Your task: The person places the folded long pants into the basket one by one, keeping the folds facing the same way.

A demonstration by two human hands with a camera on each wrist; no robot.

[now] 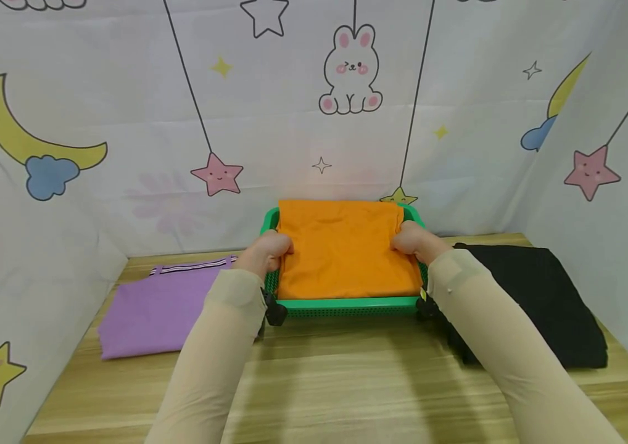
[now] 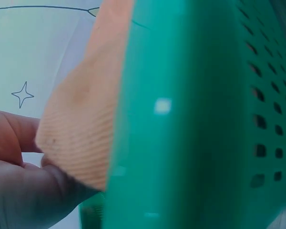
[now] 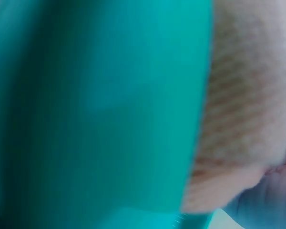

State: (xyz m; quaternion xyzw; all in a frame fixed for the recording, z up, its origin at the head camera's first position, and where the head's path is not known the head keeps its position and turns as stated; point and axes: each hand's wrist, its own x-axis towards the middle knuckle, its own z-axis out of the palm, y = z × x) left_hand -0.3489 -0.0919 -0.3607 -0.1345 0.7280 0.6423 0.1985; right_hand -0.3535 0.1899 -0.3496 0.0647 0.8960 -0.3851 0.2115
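Pinching orange cloth (image 1: 344, 253) in green basket (image 1: 347, 304), 2 hands (image 1: 268, 249) (image 1: 416, 240) work between purple cloth (image 1: 153, 314) and black cloth (image 1: 547, 302).

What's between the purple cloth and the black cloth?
The head view shows a green basket, orange cloth in or just above it, and the left hand and right hand gripping that cloth.
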